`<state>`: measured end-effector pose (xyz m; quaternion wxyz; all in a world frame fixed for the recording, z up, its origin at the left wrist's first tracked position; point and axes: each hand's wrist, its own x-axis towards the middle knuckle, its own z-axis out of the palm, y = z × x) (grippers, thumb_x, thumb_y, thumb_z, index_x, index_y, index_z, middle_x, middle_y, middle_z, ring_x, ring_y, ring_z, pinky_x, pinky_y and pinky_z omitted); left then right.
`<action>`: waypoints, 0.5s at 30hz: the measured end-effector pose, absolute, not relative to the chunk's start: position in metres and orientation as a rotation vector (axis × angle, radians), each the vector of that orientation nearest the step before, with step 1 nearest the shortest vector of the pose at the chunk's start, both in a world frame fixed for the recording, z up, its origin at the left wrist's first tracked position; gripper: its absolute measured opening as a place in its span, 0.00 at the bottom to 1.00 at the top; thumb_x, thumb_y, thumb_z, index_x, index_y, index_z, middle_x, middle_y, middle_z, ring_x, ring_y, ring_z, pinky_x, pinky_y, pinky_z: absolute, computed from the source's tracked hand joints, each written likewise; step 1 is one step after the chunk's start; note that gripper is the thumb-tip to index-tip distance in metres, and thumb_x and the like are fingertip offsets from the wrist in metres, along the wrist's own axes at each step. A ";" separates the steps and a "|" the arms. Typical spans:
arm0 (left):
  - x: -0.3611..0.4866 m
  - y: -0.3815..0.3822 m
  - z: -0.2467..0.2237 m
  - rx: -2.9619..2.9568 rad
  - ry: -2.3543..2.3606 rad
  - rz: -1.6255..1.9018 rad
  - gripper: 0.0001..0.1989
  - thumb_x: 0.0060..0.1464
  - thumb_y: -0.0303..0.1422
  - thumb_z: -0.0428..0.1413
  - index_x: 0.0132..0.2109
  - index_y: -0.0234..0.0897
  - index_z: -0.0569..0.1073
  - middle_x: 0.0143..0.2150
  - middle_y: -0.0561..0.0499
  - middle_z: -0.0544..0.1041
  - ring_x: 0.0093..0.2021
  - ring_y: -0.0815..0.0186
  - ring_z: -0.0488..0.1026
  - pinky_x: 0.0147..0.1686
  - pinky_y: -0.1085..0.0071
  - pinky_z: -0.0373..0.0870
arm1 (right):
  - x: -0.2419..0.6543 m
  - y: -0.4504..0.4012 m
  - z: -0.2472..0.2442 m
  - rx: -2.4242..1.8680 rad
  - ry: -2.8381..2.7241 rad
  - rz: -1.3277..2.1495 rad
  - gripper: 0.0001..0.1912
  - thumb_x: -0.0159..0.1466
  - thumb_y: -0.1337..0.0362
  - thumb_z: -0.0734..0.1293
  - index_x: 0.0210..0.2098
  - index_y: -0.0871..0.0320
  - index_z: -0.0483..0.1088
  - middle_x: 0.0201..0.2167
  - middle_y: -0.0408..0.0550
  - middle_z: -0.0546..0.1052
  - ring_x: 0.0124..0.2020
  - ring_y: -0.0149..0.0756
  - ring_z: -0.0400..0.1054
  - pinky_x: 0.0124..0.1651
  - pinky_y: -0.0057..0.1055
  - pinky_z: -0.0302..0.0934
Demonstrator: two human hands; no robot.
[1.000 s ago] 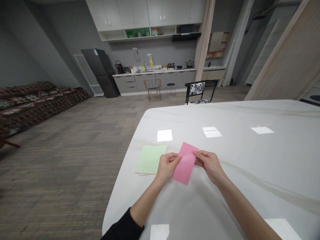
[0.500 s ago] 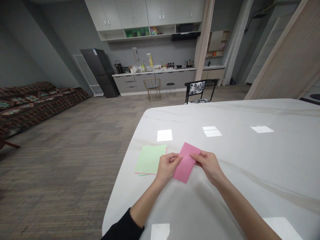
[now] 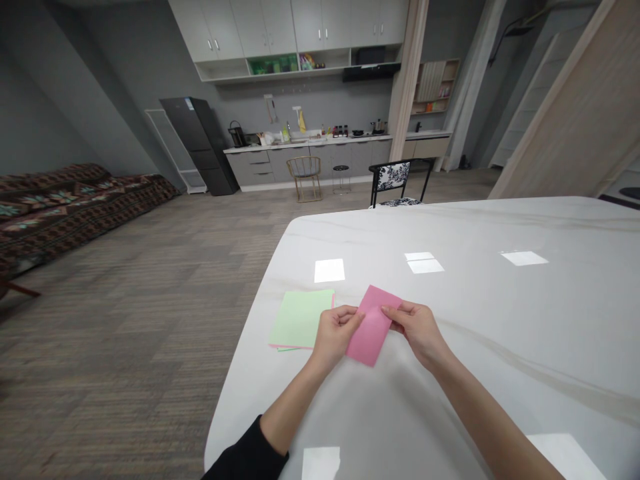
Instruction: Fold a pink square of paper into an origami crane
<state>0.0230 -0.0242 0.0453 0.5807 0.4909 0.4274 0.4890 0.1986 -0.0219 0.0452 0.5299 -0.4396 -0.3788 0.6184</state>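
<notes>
A pink rectangle of paper [image 3: 371,337] is held tilted above the white table by both hands. My left hand [image 3: 334,333] pinches its left edge between thumb and fingers. On the opposite edge, the thumb of my right hand [image 3: 416,328] lies on top, with the fingers partly hidden behind the paper. A stack of square sheets [image 3: 297,319], light green on top with pink and green edges showing below, lies on the table just left of my left hand, which covers its right edge in part.
The white marbled table [image 3: 480,287] has a rounded left edge beside the grey floor. A black-framed chair [image 3: 393,179] stands behind its far edge. Farther back are a gold wire chair [image 3: 306,175], a dark fridge [image 3: 203,147] and kitchen cabinets. A patterned couch [image 3: 75,207] is at the left.
</notes>
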 end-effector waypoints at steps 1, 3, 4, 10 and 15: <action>0.023 -0.024 0.045 1.136 1.004 1.147 0.16 0.48 0.41 0.63 0.35 0.30 0.79 0.26 0.47 0.79 0.24 0.67 0.71 0.24 0.75 0.63 | 0.198 -0.022 0.046 -1.043 -0.885 1.484 0.16 0.51 0.54 0.76 0.31 0.62 0.79 0.30 0.51 0.80 0.32 0.40 0.74 0.42 0.36 0.69; 0.023 -0.024 0.044 1.117 1.017 1.159 0.16 0.47 0.41 0.63 0.35 0.30 0.79 0.26 0.47 0.79 0.23 0.68 0.70 0.24 0.75 0.62 | 0.198 -0.023 0.048 -1.029 -0.841 1.495 0.16 0.53 0.53 0.75 0.29 0.62 0.78 0.28 0.51 0.80 0.32 0.39 0.73 0.42 0.36 0.68; 0.023 -0.023 0.043 1.113 1.023 1.163 0.16 0.47 0.41 0.63 0.34 0.29 0.79 0.25 0.47 0.79 0.23 0.69 0.70 0.24 0.75 0.61 | 0.199 -0.022 0.049 -1.024 -0.822 1.491 0.16 0.53 0.53 0.75 0.29 0.62 0.78 0.28 0.51 0.79 0.31 0.38 0.73 0.41 0.36 0.68; 0.023 -0.022 0.041 1.177 0.964 1.116 0.16 0.47 0.41 0.63 0.30 0.29 0.76 0.17 0.55 0.69 0.18 0.76 0.59 0.21 0.78 0.53 | 0.199 -0.021 0.049 -1.067 -0.798 1.319 0.14 0.51 0.56 0.76 0.25 0.61 0.77 0.23 0.45 0.76 0.27 0.32 0.69 0.38 0.32 0.67; 0.023 -0.024 0.040 1.206 0.930 1.119 0.16 0.49 0.41 0.62 0.33 0.29 0.76 0.20 0.53 0.71 0.20 0.74 0.61 0.22 0.77 0.55 | 0.195 -0.026 0.052 -0.979 -0.874 1.459 0.12 0.51 0.58 0.76 0.29 0.61 0.76 0.26 0.45 0.77 0.29 0.33 0.68 0.37 0.30 0.64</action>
